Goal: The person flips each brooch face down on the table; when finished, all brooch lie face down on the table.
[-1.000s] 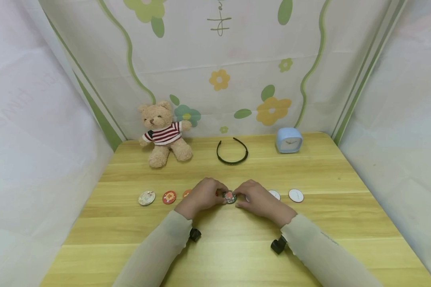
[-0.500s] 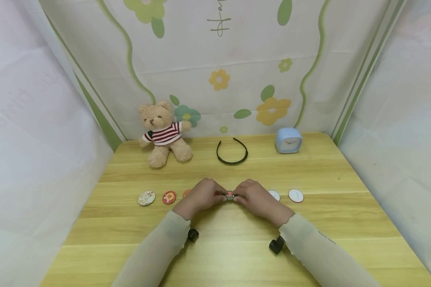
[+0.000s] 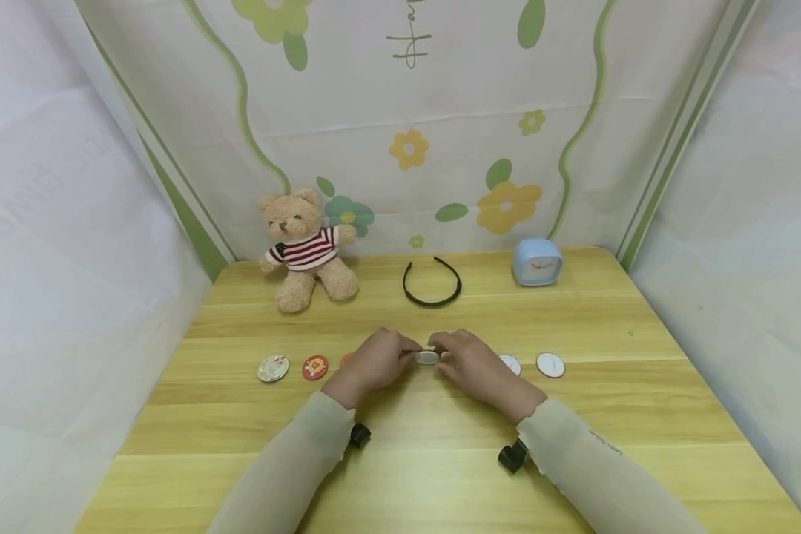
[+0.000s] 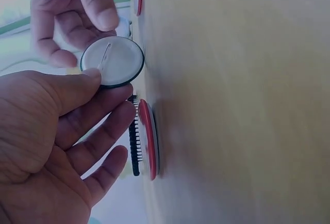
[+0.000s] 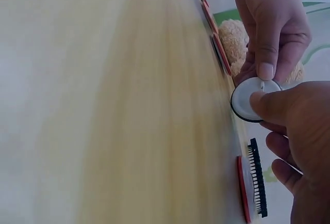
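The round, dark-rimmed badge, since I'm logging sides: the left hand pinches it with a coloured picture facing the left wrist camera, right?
Not a coloured picture: the left wrist view shows the badge with its pale back and pin facing the camera. The left hand does pinch it.

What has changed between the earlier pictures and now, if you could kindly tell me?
The small round badge with a green-and-red face has been turned over, now showing its pale back. The left hand still pinches it; the right hand has loosened, thumb and fingers spread. The light-brown plush bear, black curved headband and light-blue rounded clock stayed put.
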Demonstrator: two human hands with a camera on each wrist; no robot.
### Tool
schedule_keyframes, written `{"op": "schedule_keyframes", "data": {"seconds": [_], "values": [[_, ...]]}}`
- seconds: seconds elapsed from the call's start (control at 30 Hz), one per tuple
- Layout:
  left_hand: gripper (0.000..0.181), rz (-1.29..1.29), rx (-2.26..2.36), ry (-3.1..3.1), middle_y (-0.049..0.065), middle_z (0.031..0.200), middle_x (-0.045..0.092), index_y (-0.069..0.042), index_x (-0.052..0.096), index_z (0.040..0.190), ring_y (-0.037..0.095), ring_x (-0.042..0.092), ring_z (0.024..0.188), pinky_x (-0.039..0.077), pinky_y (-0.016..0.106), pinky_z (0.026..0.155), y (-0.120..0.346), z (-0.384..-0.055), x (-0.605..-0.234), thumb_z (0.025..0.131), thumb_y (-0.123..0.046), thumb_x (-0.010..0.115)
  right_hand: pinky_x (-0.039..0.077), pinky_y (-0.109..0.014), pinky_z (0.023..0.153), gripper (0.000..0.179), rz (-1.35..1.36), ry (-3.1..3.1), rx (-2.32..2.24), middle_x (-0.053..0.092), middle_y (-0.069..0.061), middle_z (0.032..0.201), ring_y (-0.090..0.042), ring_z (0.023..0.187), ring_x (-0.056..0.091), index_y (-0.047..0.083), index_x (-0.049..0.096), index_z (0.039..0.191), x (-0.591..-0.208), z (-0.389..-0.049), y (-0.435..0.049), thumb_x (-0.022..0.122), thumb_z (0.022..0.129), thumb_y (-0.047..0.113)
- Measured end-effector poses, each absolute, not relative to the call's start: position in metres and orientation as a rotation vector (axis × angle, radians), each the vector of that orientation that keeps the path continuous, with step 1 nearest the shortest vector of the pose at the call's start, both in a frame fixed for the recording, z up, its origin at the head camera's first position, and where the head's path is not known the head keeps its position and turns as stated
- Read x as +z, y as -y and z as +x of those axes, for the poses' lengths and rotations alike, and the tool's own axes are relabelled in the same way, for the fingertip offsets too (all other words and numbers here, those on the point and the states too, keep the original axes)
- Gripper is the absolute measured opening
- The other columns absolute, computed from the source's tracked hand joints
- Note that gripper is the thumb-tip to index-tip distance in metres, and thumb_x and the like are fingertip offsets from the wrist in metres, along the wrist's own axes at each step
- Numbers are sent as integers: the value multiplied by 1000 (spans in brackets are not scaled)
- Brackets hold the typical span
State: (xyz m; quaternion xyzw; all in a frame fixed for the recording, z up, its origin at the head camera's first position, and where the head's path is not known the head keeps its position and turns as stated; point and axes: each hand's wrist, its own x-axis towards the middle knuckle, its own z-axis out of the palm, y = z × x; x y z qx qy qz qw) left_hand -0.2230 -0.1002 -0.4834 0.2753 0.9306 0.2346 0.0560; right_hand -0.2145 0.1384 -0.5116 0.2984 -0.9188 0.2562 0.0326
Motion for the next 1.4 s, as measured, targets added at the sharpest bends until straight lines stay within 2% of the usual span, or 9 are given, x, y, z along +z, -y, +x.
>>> {"op": "schedule_keyframes", "data": {"seconds": [0.2,0.33,0.6,0.73,0.87,0.97,1.17,1.4], "values": [[19,842,753,-2833,0,115,84,-15,86,120,16,78,109,64,37,97,98,-226,-486,109,-17,70,59,-41,97,25,945,2780,777,78,5,117,-18,113,68,24,70,120,-515,-217,-135,81,100,13],[18,824,777,-2841,0,112,83,-15,83,121,14,77,105,63,35,94,97,-228,-490,108,-16,72,59,-40,96,21,933,2788,773,79,5,116,-16,110,68,22,72,118,-515,-217,-134,81,100,14],[24,794,820,-2819,-2,102,80,-18,74,125,11,72,94,61,33,87,94,-227,-494,102,-14,80,57,-40,94,23,862,2868,833,78,5,117,-15,109,65,19,75,121,-512,-217,-137,83,99,18],[24,784,792,-2820,-5,99,76,-19,77,121,10,67,89,58,32,84,93,-228,-496,99,-14,83,58,-41,100,27,836,2917,839,77,2,122,-18,115,66,17,78,125,-512,-217,-138,84,99,21],[22,772,780,-2802,-6,103,77,-18,81,119,10,66,93,58,33,88,91,-228,-494,97,-16,85,57,-44,106,32,840,2936,827,77,-2,125,-21,121,67,14,78,129,-510,-217,-138,84,99,23],[20,784,781,-2785,-7,106,78,-18,83,117,8,66,94,58,32,91,91,-228,-494,97,-19,86,57,-44,107,33,855,2940,820,78,-3,124,-21,121,67,13,79,129,-509,-216,-139,84,99,23],[17,795,798,-2753,-10,99,76,-20,86,114,7,62,87,55,29,84,93,-230,-496,97,-21,86,57,-45,106,32,933,2929,777,78,-3,124,-23,122,67,11,80,129,-510,-216,-141,83,99,23],[23,818,753,-2768,-6,103,79,-16,84,120,8,65,89,57,27,84,94,-230,-498,97,-19,86,58,-45,106,34,1038,2911,635,74,-6,126,-26,124,65,7,79,132,-510,-216,-143,79,103,24]]}}
